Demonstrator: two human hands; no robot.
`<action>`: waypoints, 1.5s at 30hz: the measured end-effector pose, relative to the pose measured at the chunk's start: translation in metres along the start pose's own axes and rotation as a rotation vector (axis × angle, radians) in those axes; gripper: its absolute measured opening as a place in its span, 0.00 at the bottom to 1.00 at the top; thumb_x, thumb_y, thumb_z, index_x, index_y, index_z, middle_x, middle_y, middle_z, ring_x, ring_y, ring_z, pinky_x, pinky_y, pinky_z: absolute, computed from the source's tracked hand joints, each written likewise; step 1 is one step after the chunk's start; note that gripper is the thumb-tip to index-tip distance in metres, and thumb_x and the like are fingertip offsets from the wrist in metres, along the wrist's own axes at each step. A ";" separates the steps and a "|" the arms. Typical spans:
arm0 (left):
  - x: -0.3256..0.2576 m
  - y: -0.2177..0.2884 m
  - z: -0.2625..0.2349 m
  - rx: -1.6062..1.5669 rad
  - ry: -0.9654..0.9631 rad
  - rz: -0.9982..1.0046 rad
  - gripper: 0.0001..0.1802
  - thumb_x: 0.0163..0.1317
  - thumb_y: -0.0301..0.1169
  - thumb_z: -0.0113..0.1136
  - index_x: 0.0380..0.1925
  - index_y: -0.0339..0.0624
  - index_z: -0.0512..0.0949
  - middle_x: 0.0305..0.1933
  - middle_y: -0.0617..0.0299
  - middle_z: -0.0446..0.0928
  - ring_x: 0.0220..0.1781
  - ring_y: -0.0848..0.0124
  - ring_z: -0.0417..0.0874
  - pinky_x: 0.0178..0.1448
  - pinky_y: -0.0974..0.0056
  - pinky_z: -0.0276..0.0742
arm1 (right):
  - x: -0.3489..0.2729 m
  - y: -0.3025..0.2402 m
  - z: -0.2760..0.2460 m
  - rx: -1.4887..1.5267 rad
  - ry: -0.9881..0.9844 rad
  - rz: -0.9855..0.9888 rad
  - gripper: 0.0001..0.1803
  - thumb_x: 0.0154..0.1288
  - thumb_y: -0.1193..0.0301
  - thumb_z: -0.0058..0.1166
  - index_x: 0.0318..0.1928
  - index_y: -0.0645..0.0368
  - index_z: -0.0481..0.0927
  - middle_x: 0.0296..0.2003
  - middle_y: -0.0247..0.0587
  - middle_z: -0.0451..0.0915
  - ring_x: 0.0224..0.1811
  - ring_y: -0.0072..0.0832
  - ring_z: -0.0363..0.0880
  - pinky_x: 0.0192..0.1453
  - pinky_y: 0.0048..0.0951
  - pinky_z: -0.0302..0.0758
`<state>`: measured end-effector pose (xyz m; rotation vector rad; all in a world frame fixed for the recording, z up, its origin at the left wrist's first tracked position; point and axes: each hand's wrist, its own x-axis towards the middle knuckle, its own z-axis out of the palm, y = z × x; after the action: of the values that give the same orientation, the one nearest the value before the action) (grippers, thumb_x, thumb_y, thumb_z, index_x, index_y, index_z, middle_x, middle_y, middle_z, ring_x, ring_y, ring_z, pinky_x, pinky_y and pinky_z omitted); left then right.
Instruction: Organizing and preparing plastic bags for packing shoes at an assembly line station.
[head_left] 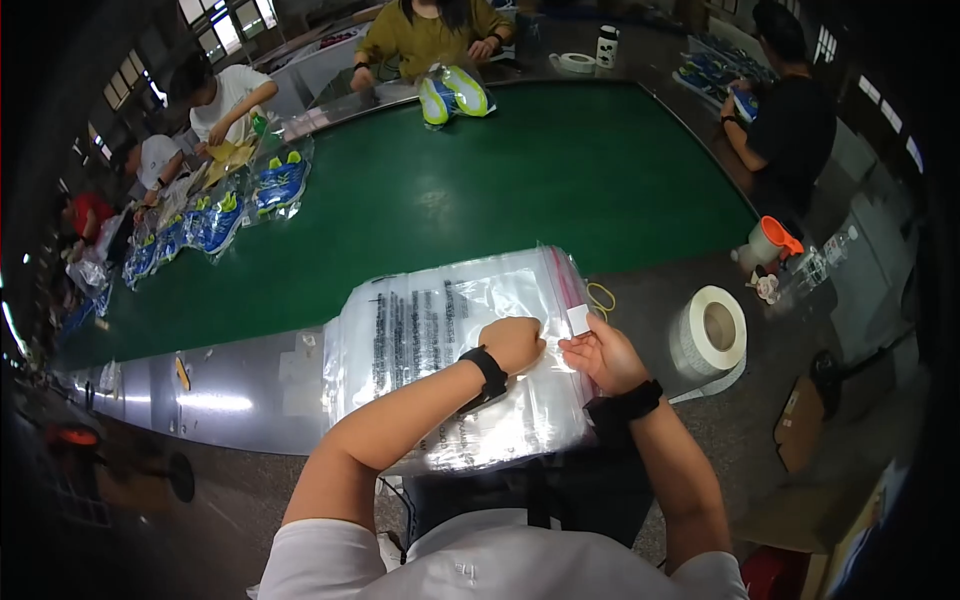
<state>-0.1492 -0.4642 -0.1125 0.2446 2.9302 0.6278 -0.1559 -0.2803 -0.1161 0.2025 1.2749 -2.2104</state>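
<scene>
A stack of clear plastic zip bags [410, 350] with dark printing and a pink seal strip lies in front of me, overhanging the near table edge. My left hand [512, 345] rests on the top bag, its fingers curled in; whatever is in them, if anything, is hidden. Just to its right, my right hand [608, 358] pinches a small white sticker label [579, 320] by the pink strip. A roll of white labels [712, 328] stands on the table to the right of that hand. Black bands circle both wrists.
A green conveyor belt [560, 170] runs beyond the bags, bearing bagged blue shoes [280, 185] at left and a bagged pair [455, 96] at the far side. Co-workers sit around it. An orange-and-white tape dispenser [775, 238] and yellow rubber band [602, 297] lie rightward.
</scene>
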 end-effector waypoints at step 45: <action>-0.060 -0.071 -0.039 -1.101 -0.203 -0.114 0.08 0.63 0.34 0.53 0.31 0.41 0.72 0.31 0.66 0.74 0.35 0.77 0.76 0.41 0.70 0.74 | 0.007 -0.004 0.079 -0.421 -0.054 0.052 0.16 0.67 0.66 0.43 0.45 0.68 0.73 0.40 0.41 0.76 0.45 0.26 0.75 0.48 0.27 0.74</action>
<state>-0.1059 -0.5548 -0.1010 0.0028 1.9846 1.8746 -0.1520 -0.3474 -0.0739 0.0111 1.6454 -1.8395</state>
